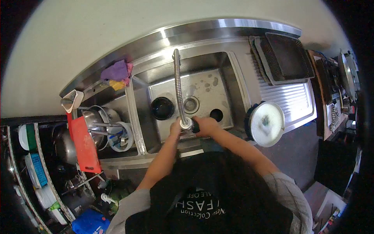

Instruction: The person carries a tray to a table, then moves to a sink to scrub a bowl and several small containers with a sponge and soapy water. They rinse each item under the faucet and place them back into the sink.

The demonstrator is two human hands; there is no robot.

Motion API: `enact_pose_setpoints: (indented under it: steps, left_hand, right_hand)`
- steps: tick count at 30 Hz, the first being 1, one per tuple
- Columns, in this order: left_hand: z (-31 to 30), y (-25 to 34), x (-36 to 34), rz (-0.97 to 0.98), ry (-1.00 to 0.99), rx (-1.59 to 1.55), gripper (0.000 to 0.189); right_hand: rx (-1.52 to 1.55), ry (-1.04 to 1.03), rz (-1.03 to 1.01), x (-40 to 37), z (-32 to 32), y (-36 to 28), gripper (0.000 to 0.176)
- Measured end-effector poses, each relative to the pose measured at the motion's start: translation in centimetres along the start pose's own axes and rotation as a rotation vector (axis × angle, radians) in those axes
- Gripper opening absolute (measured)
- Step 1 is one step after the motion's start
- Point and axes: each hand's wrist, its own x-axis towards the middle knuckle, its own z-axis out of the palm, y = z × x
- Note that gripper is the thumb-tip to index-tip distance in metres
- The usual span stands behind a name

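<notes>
Both my hands meet under the spray head (187, 123) of a coiled metal hose tap (177, 84), at the front of the steel sink (144, 136). My right hand (207, 127) closes on a small black object (196, 126) beside the spray head; its kind is mostly hidden. On the other side, my left hand (175, 128) has its fingers bent in behind the spray head, and what they grip is hidden. In the basin lie a black bowl (162, 108), left of the drain strainer (191, 104), and a small black round thing (216, 115) near my right hand.
Right of the basin stand a round container of white suds (269, 130) and stacked dark trays (290, 56). At left are a red cutting board (85, 144), metal bowls and a white tub of utensils (130, 142). Purple and yellow cloths (115, 72) lie at the back left.
</notes>
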Motion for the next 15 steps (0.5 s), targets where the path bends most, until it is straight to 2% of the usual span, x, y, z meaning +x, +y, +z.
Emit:
enact_pose_setpoints:
  steps: [1,4,7,9,11,12,15]
  left_hand:
    - [-0.3,1.8,-1.5,-0.085,0.017,-0.107,0.045]
    - [-1.0,3.3,-2.3,0.128,0.137,0.240,0.050]
    - [-2.9,0.2,1.1,0.632,0.005,0.758,0.057]
    - [-1.2,2.7,-3.7,0.627,-0.121,0.802,0.061]
    - [0.2,3.8,-7.3,0.821,-0.153,0.884,0.060]
    - [1.0,3.8,-8.2,0.783,-0.101,0.850,0.061]
    - [1.6,2.9,-8.7,0.884,-0.059,0.731,0.058]
  right_hand:
    - [0.029,0.093,0.002,-0.2,-0.1,0.3,0.071]
    - [0.163,0.368,0.025,-0.7,-0.9,2.0,0.063]
    - [0.365,0.613,0.107,-0.4,-3.1,3.3,0.056]
    - [0.422,0.744,0.184,-0.4,-4.6,3.9,0.047]
    - [0.350,0.861,0.176,1.4,-3.3,6.2,0.040]
    - [0.312,0.915,0.173,2.0,-2.7,7.1,0.038]
    - [0.261,0.759,0.288,3.3,-1.0,9.3,0.033]
